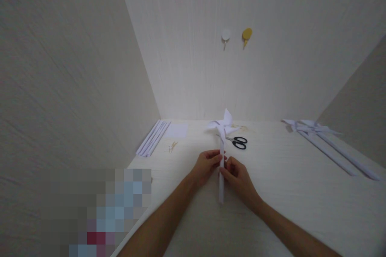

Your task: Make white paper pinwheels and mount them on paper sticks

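Head camera view: a white paper pinwheel (222, 127) is in the middle of the pale tabletop (271, 164), its folded blades pointing toward the back wall (193, 48) and its rolled paper stick (221, 193) running back toward the person. The left hand (207, 164) grasps the stick around its middle, thumb on the near face and fingers reaching behind. The right hand (239, 173) pinches the same stick slightly lower, its thumb laid across the paper and its other fingers curled in. The stick's bottom end sticks out free below both hands.

Just beyond the hands, a pair of scissors (240, 143) lies with its black handles to the right and its blades pointing left, passing behind the pinwheel; any maker's mark on it is too small to tell. Some small tan pieces (243, 128) lie near the blades' right side, too blurred to identify. To the left are a bundle of rolled paper tubes (153, 138), a square paper sheet (177, 130) just beside it, and a few thin tan sticks (173, 147). Two more pinwheels (313, 127) lie at the right, their blades overlapping. A white hook (226, 35) and a yellow hook (247, 34) are fixed to the wall. A pixelated patch (120, 209) covers the lower left, so nothing there can be read.
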Demonstrator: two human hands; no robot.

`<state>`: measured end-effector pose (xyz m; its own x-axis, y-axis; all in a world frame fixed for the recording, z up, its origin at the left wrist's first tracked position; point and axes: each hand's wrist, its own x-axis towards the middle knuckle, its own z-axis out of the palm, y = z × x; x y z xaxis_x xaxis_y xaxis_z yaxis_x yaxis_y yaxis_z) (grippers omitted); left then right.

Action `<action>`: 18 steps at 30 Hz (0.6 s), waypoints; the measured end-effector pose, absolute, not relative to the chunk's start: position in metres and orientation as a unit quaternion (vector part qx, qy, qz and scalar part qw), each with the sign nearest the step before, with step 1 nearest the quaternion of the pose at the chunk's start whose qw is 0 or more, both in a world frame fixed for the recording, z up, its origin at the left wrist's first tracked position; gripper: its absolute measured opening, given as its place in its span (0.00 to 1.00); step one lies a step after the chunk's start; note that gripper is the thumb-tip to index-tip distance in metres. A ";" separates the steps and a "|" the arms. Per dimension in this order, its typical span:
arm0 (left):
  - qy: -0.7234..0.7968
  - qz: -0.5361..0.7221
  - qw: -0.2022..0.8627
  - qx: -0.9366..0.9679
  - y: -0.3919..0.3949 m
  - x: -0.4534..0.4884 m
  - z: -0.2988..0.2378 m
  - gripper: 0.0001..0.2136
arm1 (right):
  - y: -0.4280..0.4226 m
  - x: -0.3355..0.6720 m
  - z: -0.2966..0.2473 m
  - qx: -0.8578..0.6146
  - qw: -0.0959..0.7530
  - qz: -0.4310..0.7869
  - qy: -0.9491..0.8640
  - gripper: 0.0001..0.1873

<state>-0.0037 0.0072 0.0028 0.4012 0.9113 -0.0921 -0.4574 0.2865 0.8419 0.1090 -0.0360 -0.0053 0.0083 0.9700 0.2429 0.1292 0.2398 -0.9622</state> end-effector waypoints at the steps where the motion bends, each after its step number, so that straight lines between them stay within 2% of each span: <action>1: 0.293 0.453 0.752 0.379 0.006 -0.004 0.004 0.12 | -0.035 0.111 -0.004 -0.465 0.552 0.398 -0.567 0.12; 4: 0.288 0.427 0.771 0.374 0.005 -0.006 0.006 0.12 | -0.026 0.124 -0.004 -0.448 0.642 0.386 -0.488 0.04; 5: 0.287 0.414 0.777 0.377 0.005 -0.007 0.007 0.12 | -0.021 0.129 -0.005 -0.437 0.673 0.381 -0.459 0.07; 7: 0.285 0.385 0.787 0.388 0.005 -0.008 0.007 0.13 | -0.010 0.141 -0.008 -0.417 0.701 0.379 -0.438 0.25; 8: 0.282 0.372 0.791 0.395 0.005 -0.008 0.007 0.13 | -0.005 0.146 -0.009 -0.412 0.707 0.376 -0.435 0.30; 11: 0.278 0.353 0.793 0.411 0.004 -0.008 0.007 0.14 | 0.005 0.156 -0.011 -0.406 0.707 0.383 -0.434 0.38; 18: 0.282 0.372 0.788 0.401 0.004 -0.007 0.007 0.13 | 0.004 0.155 -0.010 -0.393 0.701 0.392 -0.448 0.36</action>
<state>-0.0069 0.0035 0.0069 0.5640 0.8127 -0.1465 -0.3596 0.4014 0.8424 0.1549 0.0036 -0.0098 0.2918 0.9015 0.3197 -0.1964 0.3836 -0.9024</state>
